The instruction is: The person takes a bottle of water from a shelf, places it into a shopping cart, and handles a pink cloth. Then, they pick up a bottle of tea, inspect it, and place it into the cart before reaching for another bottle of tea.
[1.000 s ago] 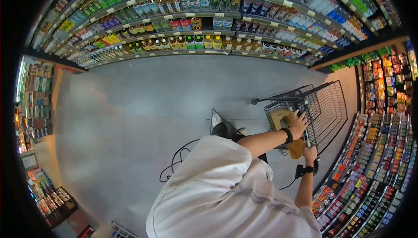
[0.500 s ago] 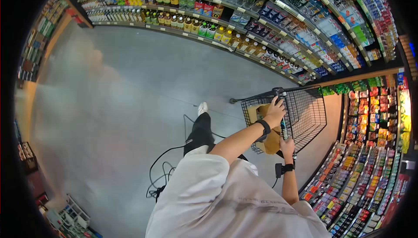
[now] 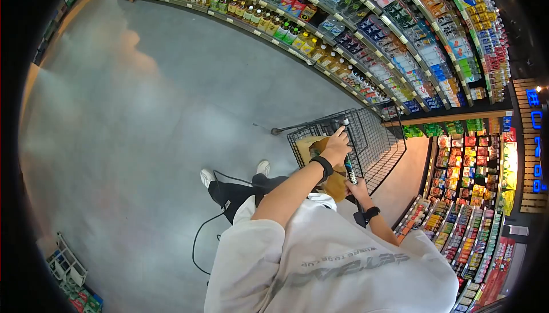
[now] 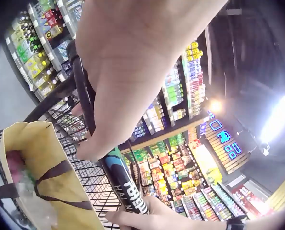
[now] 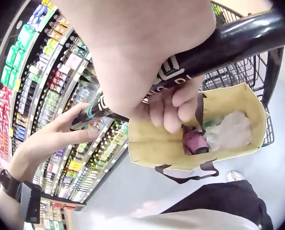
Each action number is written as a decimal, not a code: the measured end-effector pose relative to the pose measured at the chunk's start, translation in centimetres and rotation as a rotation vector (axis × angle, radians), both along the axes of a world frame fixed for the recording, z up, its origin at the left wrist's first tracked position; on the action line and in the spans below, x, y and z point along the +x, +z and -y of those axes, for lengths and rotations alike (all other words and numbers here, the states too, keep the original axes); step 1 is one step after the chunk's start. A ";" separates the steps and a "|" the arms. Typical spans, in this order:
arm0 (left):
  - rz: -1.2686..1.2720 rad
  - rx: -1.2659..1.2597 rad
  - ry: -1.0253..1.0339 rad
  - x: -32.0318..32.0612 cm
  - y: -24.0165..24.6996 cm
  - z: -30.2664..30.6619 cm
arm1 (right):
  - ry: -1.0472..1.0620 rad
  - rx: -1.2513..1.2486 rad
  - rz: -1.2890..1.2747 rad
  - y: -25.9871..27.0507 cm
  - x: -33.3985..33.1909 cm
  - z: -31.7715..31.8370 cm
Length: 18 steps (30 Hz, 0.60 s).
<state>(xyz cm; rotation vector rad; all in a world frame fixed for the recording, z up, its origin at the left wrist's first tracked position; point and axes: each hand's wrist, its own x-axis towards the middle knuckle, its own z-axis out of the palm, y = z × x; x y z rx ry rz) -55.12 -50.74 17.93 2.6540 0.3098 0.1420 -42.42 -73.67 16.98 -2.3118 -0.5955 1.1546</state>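
A black wire shopping cart stands ahead and to the right in the head view. My left hand grips the far end of its handle. Nearer my body, my right hand holds the same handle, its fingers curled beneath it in the right wrist view. White lettering shows on the dark handle between the hands. A tan bag with dark straps sits in the cart close to the handle. Inside it lie a purple-pink item and a crumpled clear plastic bag.
Long shelves of bottled drinks run along the far side, close to the cart's front. Racks of colourful packets line the right. Grey floor spreads to the left. A black cable loops beside my legs.
The head view has swung right, so the drink shelves now slant and more packet racks show. The cart sits further left in view. My feet have stepped, with both hands still on the handle.
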 end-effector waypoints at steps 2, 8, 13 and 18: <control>0.043 -0.006 -0.003 -3.2 -0.2 -0.4 | 0.004 -0.039 0.006 0.4 -2.7 -0.6; 0.045 0.054 0.042 -12.3 -1.7 -0.5 | 0.029 -0.073 -0.038 0.1 -9.9 -1.4; -0.007 0.039 0.039 -19.2 -0.3 -1.6 | 0.087 -0.057 -0.024 0.1 -15.4 -2.2; -0.018 0.099 0.068 -23.6 0.8 -4.1 | 0.122 -0.147 0.002 2.2 -20.5 -5.8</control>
